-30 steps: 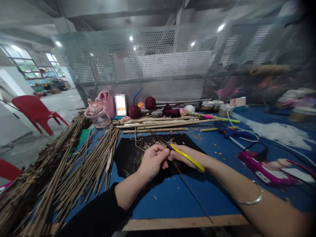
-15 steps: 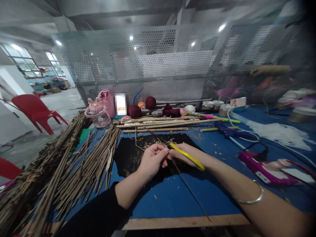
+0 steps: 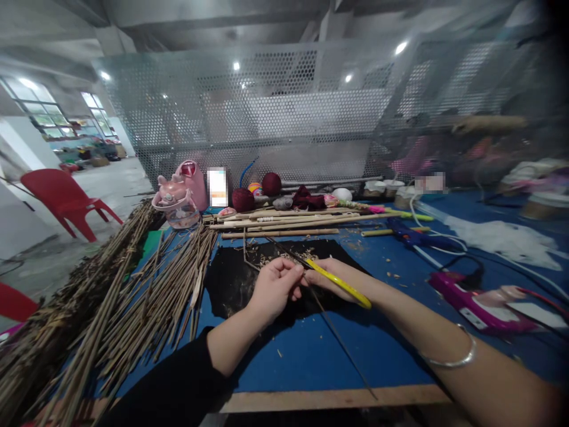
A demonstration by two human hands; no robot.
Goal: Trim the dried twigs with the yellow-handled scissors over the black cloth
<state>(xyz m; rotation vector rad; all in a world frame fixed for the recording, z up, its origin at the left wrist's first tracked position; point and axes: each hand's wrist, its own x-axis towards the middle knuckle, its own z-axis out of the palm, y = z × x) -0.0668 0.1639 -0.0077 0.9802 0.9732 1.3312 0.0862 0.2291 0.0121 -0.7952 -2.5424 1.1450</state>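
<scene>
My left hand is closed, thumb and fingertips pinching a thin brown stick that slants down right to the table's front edge. Against those fingertips is my right hand, its fingers curled and partly hidden. It holds what look like scissors with a yellow handle lying over the hand towards the wrist; their dark blades point away to the upper left. Under both hands lies a black cloth strewn with pale chips. One bent stick rests on its far left side.
Many cut sticks lie fanned at the left, beside a thick bundle of twigs. Peeled canes and burgundy yarn balls line the back. To the right are a blue glue gun, a magenta power strip and cables.
The stick's lower end has shifted slightly left. The yellow handle has tipped a little lower and to the right. Both hands stay in nearly the same place.
</scene>
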